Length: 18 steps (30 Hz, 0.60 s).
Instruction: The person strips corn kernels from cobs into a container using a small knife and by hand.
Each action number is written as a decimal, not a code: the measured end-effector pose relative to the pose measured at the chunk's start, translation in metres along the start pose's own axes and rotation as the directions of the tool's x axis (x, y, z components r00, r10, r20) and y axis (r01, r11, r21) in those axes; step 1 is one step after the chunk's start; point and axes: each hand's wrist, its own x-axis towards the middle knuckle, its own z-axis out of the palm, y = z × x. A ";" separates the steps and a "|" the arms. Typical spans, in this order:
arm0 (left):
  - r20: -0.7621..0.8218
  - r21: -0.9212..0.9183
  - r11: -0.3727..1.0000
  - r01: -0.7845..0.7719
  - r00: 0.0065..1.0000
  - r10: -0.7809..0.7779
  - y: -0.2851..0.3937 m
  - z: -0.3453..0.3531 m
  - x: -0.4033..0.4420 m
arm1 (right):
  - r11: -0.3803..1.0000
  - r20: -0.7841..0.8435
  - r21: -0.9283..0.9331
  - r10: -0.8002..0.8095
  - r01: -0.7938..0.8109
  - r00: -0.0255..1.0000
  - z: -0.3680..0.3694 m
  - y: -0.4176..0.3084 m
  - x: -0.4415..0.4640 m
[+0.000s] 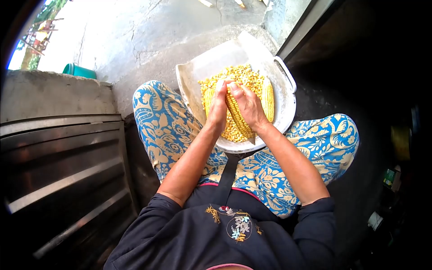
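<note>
Between my two hands is an ear of corn (239,119), tilted, its lower end pointing toward me. My left hand (218,109) presses along its left side, fingers closed. My right hand (250,108) wraps over its upper right side, and the fingertips of both hands meet near the top. Below them, a pale basin (280,108) holds many loose yellow kernels (247,74). Another whole ear of corn (267,101) lies against the basin's right side. A further ear (209,100) shows partly at the left, beside my left hand.
The basin sits between my knees, its handle (286,74) at the right. To the left are a concrete ledge (54,96), a ribbed metal panel (67,166) and a teal bucket (80,71). Pale pieces (240,3) lie on the far floor. Deep shadow covers the right.
</note>
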 end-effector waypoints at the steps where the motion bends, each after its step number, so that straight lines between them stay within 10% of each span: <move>1: 0.001 0.000 1.000 0.001 1.000 -0.001 -0.001 -0.001 0.000 | 1.000 -0.009 0.009 0.009 -0.009 1.000 -0.001 0.002 0.000; 18: 0.064 0.143 0.988 -0.057 0.997 0.049 0.003 0.005 -0.005 | 0.920 0.136 0.277 0.249 -0.278 0.959 -0.002 -0.007 0.000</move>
